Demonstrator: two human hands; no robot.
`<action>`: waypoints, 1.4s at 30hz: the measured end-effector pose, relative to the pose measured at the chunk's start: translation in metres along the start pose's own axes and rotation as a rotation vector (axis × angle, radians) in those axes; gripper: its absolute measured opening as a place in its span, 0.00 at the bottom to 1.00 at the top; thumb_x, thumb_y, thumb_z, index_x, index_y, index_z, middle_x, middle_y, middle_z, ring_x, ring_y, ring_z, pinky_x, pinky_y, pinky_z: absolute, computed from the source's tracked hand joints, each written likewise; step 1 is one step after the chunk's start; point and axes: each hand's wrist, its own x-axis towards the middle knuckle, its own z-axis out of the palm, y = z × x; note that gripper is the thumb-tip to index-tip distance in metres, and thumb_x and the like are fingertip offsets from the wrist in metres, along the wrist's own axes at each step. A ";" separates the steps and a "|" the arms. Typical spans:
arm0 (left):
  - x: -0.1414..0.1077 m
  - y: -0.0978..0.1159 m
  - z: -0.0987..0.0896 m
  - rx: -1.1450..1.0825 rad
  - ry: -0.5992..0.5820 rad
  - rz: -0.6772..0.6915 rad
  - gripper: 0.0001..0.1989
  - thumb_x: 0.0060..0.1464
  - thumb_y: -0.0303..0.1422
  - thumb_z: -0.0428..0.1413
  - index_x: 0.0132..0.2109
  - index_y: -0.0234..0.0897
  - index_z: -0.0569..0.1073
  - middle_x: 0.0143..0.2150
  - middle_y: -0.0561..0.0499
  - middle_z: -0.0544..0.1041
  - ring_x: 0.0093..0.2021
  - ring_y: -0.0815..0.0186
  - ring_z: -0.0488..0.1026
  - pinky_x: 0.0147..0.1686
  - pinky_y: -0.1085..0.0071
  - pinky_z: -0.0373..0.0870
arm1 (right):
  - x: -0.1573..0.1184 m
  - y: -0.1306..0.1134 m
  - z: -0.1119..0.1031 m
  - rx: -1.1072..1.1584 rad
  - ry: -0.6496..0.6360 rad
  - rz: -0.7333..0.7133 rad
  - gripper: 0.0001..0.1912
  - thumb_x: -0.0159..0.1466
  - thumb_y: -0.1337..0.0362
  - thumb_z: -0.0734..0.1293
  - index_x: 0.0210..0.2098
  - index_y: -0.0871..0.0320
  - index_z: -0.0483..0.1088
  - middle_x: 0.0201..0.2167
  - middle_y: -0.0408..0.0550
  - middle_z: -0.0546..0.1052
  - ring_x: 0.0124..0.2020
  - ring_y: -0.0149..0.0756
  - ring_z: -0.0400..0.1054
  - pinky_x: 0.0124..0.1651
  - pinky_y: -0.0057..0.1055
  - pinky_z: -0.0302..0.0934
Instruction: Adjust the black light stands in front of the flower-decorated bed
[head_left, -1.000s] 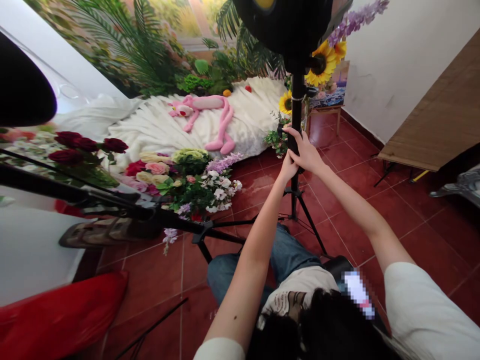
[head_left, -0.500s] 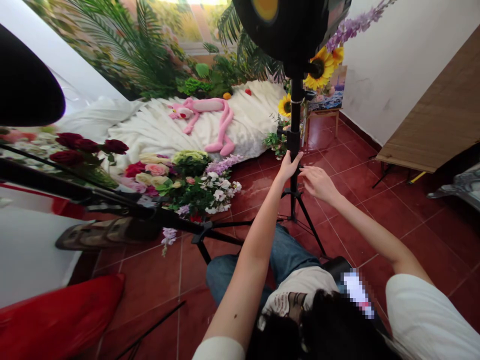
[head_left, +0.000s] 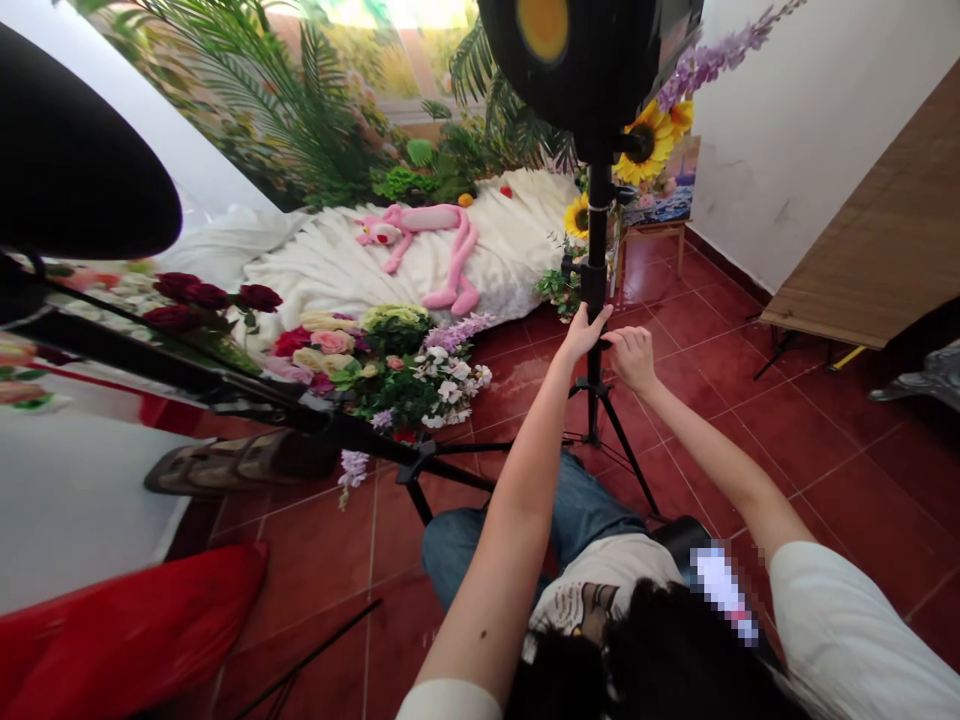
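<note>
A black light stand [head_left: 598, 225] rises in front of me, its tripod legs spread on the floor and a dark lamp head [head_left: 577, 70] on top. My left hand [head_left: 583, 332] is wrapped round the pole below a collar, thumb on the near side. Just to the right, my right hand [head_left: 631, 356] has its fingers pinched at a small dark knob [head_left: 604, 343] on the side of the pole. The fingers partly hide the knob.
A second black stand [head_left: 292, 415] slants across the left, under a dark lamp [head_left: 82, 150]. Artificial flowers [head_left: 390, 365] are beside a white-draped couch [head_left: 330, 262] with a pink plush toy [head_left: 431, 220]. A brown board [head_left: 870, 230] leans at right; red cloth [head_left: 150, 620] lies at lower left.
My right hand has closed its fingers onto the knob, having been more loosely spread beside the pole. My left hand stays on the pole. The whole view has shifted slightly.
</note>
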 end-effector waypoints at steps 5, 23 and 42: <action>0.000 -0.001 0.000 -0.016 -0.006 -0.010 0.12 0.58 0.40 0.59 0.41 0.36 0.71 0.40 0.50 0.77 0.43 0.67 0.73 0.48 0.70 0.69 | 0.000 -0.002 0.004 -0.015 0.082 0.057 0.12 0.69 0.65 0.58 0.43 0.56 0.73 0.38 0.54 0.78 0.45 0.44 0.70 0.52 0.43 0.57; 0.000 -0.002 0.002 -0.080 -0.027 -0.030 0.13 0.57 0.41 0.59 0.43 0.37 0.70 0.41 0.50 0.76 0.44 0.67 0.74 0.49 0.70 0.69 | 0.013 -0.021 -0.007 0.509 0.104 0.482 0.15 0.66 0.53 0.63 0.47 0.55 0.62 0.22 0.37 0.71 0.26 0.35 0.69 0.41 0.34 0.61; -0.005 0.006 0.002 -0.061 -0.022 -0.051 0.11 0.59 0.39 0.58 0.42 0.36 0.69 0.37 0.52 0.74 0.37 0.70 0.71 0.43 0.71 0.70 | 0.018 -0.013 -0.014 0.701 0.044 0.740 0.15 0.60 0.55 0.65 0.35 0.51 0.52 0.20 0.33 0.61 0.22 0.29 0.59 0.31 0.27 0.57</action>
